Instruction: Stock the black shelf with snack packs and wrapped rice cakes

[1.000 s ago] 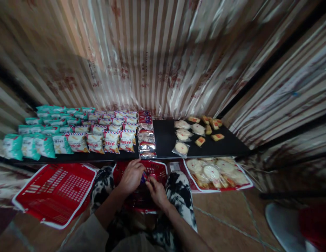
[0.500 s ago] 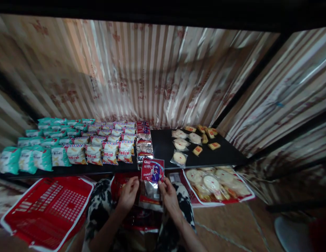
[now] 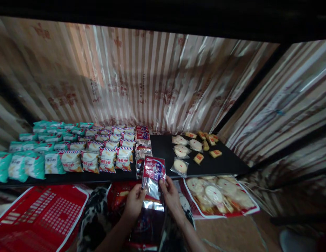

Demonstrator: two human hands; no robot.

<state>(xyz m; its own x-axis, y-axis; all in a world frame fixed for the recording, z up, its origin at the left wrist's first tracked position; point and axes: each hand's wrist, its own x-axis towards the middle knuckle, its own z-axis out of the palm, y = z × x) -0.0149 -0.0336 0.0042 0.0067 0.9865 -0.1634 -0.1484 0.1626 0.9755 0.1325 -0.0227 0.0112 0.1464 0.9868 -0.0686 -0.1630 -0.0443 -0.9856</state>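
My left hand [image 3: 135,202] and my right hand [image 3: 170,196] hold a red and silver snack packet [image 3: 154,171] upright between them, just before the shelf's front edge. The left fingers pinch its lower left side; the right thumb lies on its front at the right edge. Below it, between my knees, are more dark red and silver packets [image 3: 149,224], partly hidden by my forearms. Behind the held packet, a row of similar red and silver packets [image 3: 143,143] runs front to back on the black shelf [image 3: 163,150].
Left on the shelf stand rows of white chip bags [image 3: 90,161] and teal bags [image 3: 34,164]. Round wrapped crackers [image 3: 180,166] and small yellow packets [image 3: 198,158] lie to the right. Below are a red basket [image 3: 44,213] and a filled basket [image 3: 235,214]. Striped sheeting [image 3: 126,77] hangs behind.
My left hand, apart from the packet before, now pinches its lower left side. The packet's lower end is now raised or folded shorter. The view has shifted slightly.
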